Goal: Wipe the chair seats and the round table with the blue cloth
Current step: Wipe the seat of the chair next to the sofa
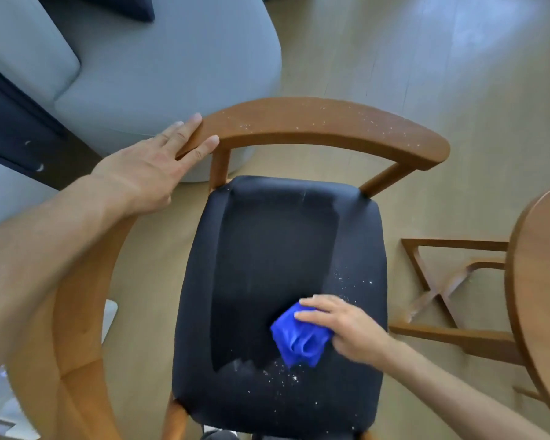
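Bunched bright blue cloth [299, 336] sits on the near right part of the black padded fabric chair seat [267, 249], white crumbs scattered just beside and below it. Right hand [343, 328] lies over the cloth, fingers fairly straight, pressing it flat to the seat. Left hand [154, 166] rests on the curved brown wooden backrest rail [315, 122], fingers straight, steadying the chair. Cloth looks light, soft and limp; likely bunches and slides under pressure, so best held under a flat palm. Round brown wooden table [540, 281] stands at right, apart.
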Demonstrator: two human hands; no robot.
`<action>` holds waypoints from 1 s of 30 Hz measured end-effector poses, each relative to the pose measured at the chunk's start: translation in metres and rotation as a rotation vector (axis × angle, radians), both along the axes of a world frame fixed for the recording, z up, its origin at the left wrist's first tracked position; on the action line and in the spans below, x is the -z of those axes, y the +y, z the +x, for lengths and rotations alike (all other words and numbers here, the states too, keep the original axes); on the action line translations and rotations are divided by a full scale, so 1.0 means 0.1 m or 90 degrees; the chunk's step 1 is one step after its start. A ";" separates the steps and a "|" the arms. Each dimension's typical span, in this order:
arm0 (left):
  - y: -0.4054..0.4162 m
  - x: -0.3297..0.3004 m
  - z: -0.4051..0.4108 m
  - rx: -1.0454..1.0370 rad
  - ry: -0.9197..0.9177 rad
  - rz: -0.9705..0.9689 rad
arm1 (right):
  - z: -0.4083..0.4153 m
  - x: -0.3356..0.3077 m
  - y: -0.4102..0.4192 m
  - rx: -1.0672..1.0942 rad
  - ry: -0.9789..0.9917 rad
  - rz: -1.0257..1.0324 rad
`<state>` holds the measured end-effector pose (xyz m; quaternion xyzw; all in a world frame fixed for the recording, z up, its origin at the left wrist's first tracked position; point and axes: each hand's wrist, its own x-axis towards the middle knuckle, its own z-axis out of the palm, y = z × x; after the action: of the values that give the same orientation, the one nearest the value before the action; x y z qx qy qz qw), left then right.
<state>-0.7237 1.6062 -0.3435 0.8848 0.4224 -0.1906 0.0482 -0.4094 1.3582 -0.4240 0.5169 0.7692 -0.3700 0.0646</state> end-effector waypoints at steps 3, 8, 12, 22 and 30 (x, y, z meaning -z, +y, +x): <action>0.02 0.01 -0.01 -0.009 -0.006 -0.018 | 0.50 0.10 0.77 0.212 -0.130 0.145; 0.04 0.06 -0.04 -0.009 -0.012 -0.018 | 0.76 0.36 1.06 0.349 -0.211 0.133; 0.05 0.06 -0.03 -0.002 -0.014 -0.008 | 0.37 0.30 -0.11 0.209 -0.164 0.179; -0.20 0.00 -0.15 0.036 0.079 0.109 | 0.42 -0.11 -0.49 0.087 -0.068 -0.050; -0.57 -0.08 -0.38 -0.001 0.064 0.164 | 0.03 0.31 0.18 0.388 -0.271 0.077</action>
<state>-0.7619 1.5491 -0.3351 0.8725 0.4463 -0.1789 -0.0870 -0.4069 1.3759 -0.4554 0.7902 0.5700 -0.2105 0.0791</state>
